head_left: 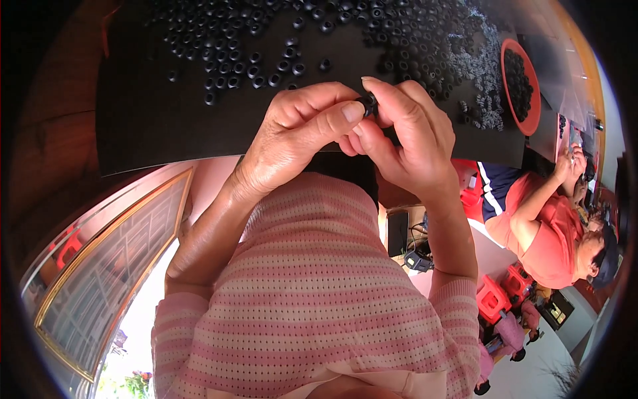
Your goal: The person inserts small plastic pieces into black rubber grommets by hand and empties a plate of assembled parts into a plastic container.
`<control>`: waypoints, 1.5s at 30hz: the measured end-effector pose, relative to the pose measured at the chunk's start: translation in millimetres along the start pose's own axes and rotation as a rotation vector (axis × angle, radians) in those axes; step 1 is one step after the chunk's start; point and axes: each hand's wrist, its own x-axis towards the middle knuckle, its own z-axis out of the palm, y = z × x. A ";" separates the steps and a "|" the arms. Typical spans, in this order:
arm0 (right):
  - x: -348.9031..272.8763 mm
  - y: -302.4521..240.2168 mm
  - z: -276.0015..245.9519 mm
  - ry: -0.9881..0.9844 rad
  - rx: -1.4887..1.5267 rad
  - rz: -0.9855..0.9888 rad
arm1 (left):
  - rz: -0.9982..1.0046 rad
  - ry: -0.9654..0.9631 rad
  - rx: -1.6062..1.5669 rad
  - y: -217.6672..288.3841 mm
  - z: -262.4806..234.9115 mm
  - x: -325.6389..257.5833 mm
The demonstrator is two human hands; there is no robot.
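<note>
Both hands up over the dark tabletop [153,126], meeting dead centre. Left hand [292,136] pinching a small black ring [367,104] with thumb and forefinger, right hand [405,136] gripping the same ring from the 3 o'clock side, fingertips nearly touching. Looks like holding it up close like that gives both thumbs room to press or twist, though hard to tell exactly what's going on with such a tiny part.

Loose rings [252,66] scattered at 12 o'clock from the hands, thinner at 11, heaped thick toward 1 and 2. Probably spread within easy reach so the next one can be grabbed without looking. Greyer, toothier bits [482,100] piled at 2 o'clock, just beside an orange bowl [531,123] filled with more dark parts, likely keeping sorted stuff apart from the loose pile.

Co-worker [541,233] in an orange shirt at 4 o'clock, hands raised over the same kind of fiddly work. Red stools [493,299] down at 5 o'clock. No packages, labels or signs readable anywhere.
</note>
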 end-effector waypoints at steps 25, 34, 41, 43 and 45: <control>1.3 6.4 -3.9 0.000 0.551 0.239 | -0.034 -0.167 0.073 -0.6 -9.2 3.5; -1.0 4.0 -3.1 -0.035 0.116 0.035 | -0.003 -0.065 -0.092 -4.5 -4.7 4.2; -2.7 11.4 7.1 0.061 0.055 -0.069 | -0.056 0.003 -0.160 -2.5 -4.5 2.3; -2.6 10.8 5.0 0.044 0.020 -0.054 | -0.043 -0.020 -0.149 -4.7 -5.0 2.5; -6.5 13.8 5.9 0.051 0.005 -0.067 | -0.040 -0.007 -0.142 -5.8 -4.2 2.3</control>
